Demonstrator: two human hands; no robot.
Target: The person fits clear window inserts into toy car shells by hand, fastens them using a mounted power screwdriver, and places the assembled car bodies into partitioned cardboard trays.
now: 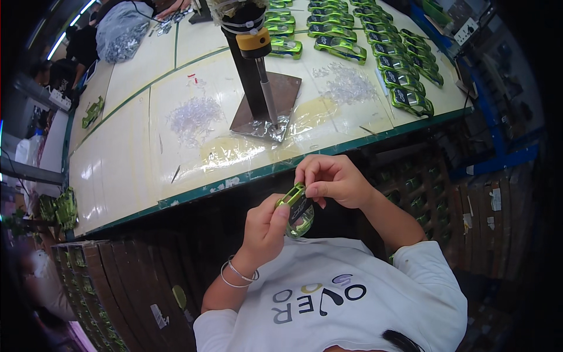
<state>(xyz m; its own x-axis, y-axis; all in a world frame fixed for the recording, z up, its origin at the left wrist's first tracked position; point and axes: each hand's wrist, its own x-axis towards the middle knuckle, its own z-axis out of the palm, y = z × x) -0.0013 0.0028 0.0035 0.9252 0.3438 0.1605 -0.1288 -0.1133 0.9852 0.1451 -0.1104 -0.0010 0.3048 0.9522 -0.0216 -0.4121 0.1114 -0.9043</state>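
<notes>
pinching green toy car shell (297, 206) between left hand (265, 227) and right hand (332, 180) (both grips).

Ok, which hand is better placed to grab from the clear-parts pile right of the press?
Probably right: the right hand only pinches the top of the green toy car and is nearer the clear-parts pile; the left hand supports the car.

The toy car shell (297, 206) is glossy lime green with dark, perhaps black, windows; the table (129, 152) cream, green-edged.
</notes>
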